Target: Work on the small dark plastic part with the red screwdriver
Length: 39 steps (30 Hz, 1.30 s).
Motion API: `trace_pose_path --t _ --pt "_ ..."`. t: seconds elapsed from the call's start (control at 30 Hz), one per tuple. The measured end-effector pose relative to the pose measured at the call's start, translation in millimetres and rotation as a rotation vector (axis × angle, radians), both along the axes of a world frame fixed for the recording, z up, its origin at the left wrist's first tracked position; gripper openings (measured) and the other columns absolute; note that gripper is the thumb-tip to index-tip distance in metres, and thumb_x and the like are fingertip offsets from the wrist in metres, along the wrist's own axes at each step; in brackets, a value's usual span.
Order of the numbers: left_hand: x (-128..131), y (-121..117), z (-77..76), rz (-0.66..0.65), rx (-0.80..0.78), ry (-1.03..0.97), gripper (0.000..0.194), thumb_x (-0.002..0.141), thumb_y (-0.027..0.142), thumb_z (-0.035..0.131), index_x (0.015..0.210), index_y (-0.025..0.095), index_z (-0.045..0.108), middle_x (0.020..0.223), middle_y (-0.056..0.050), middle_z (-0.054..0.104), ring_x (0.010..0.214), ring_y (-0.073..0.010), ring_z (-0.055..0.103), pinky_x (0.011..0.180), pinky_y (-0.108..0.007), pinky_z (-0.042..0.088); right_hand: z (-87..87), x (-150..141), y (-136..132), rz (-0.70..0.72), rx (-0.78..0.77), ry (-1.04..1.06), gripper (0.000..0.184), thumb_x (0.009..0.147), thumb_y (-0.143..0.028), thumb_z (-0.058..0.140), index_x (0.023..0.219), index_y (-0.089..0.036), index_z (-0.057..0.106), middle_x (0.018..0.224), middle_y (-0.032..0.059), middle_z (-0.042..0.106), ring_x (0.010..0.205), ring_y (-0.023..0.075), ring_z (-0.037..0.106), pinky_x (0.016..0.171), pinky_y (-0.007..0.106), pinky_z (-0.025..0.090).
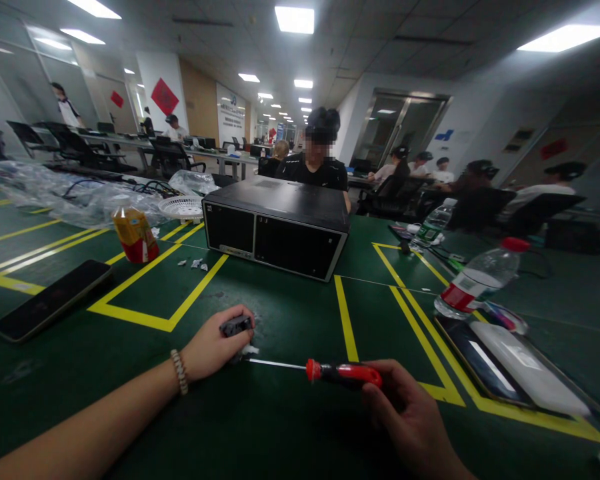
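Note:
My left hand [215,343], with a beaded bracelet at the wrist, is closed around a small dark grey part [237,325] whose kind I cannot make out. A bit of white material [251,350] shows just below it. In my right hand [407,407] is a screwdriver [344,373] with a red and black handle, held by the handle's end. Its thin metal shaft lies nearly level and points left, the tip reaching the area by my left fingers. Whether the tip touches the dark part is hard to see.
A black computer case [280,233] lies on the green table beyond my hands, a person [315,167] behind it. To the left are a phone [53,300], a drink bottle [134,230] and plastic wrap [70,193]. At right stand a red-capped bottle [480,280] and another phone [485,360].

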<state>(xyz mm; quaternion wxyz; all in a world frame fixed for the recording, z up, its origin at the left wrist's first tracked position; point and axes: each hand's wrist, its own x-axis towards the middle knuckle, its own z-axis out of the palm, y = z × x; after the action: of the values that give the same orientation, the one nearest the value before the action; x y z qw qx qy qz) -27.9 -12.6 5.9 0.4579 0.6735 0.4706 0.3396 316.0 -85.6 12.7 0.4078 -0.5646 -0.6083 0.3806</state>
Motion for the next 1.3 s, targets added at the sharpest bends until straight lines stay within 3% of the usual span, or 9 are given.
trace_pose_path --t 0.13,0.43,0.67,0.8,0.93,1.1,1.3 --pt "1 -1 2.4 -0.002 0.004 0.003 0.014 0.091 0.03 0.06 0.1 0.019 0.061 0.092 -0.004 0.065 0.08 -0.0211 0.063 0.072 -0.034 0.051 4.1 5 3 0.059 -0.031 -0.047 0.044 0.088 -0.065 0.066 0.09 -0.021 0.07 0.062 -0.0007 0.065 0.049 0.0167 0.061 0.044 0.026 0.049" --pt "2 -1 1.2 0.022 0.022 0.015 0.016 0.089 0.031 0.061 0.099 0.018 0.061 0.087 -0.002 0.064 0.076 -0.0186 0.061 0.069 -0.03 0.049 -0.2 6 6 0.066 0.061 -0.088 0.031 0.09 -0.051 0.07 0.104 -0.023 0.07 0.072 0.0015 0.071 0.054 0.0185 0.065 0.046 0.028 0.054" --pt "0 0 -1.2 0.019 0.027 0.027 0.018 0.09 0.033 0.061 0.1 0.018 0.062 0.092 -0.003 0.066 0.079 -0.0201 0.063 0.072 -0.033 0.05 -7.6 9 4 0.065 0.124 -0.032 0.028 0.093 -0.043 0.069 0.114 -0.027 0.061 0.086 0.0033 0.074 0.057 0.0183 0.067 0.049 0.029 0.057" --pt "0 0 -1.7 0.013 0.033 0.016 0.018 0.091 0.033 0.061 0.101 0.018 0.062 0.092 -0.003 0.065 0.08 -0.0203 0.063 0.073 -0.033 0.05 -6.8 9 3 0.085 0.115 -0.043 0.035 0.094 -0.039 0.068 0.125 -0.028 0.057 0.097 0.0059 0.074 0.065 0.021 0.069 0.055 0.032 0.06" --pt "1 0 -1.0 0.024 0.038 0.023 0.015 0.09 0.03 0.061 0.1 0.018 0.062 0.09 -0.003 0.065 0.078 -0.0196 0.061 0.071 -0.032 0.049 -3.5 7 3 0.107 0.069 -0.023 0.036 0.098 -0.041 0.063 0.13 -0.024 0.056 0.087 0.0051 0.072 0.063 0.0202 0.067 0.054 0.031 0.058" --pt "0 0 0.0 0.019 0.022 0.033 0.017 0.091 0.032 0.061 0.1 0.018 0.063 0.091 -0.003 0.065 0.078 -0.02 0.062 0.071 -0.032 0.049 -1.3 6 3 0.094 0.019 -0.022 0.036 0.099 -0.056 0.058 0.107 -0.021 0.065 0.065 -0.0008 0.063 0.052 0.0172 0.061 0.046 0.028 0.05" --pt "-1 1 -2.6 0.009 0.035 0.017 0.018 0.09 0.033 0.062 0.101 0.019 0.062 0.091 -0.003 0.065 0.079 -0.02 0.062 0.072 -0.032 0.049 -5.3 6 4 0.085 0.06 -0.052 0.036 0.099 -0.052 0.059 0.12 -0.022 0.06 0.074 0.0016 0.067 0.058 0.0193 0.064 0.051 0.03 0.054"
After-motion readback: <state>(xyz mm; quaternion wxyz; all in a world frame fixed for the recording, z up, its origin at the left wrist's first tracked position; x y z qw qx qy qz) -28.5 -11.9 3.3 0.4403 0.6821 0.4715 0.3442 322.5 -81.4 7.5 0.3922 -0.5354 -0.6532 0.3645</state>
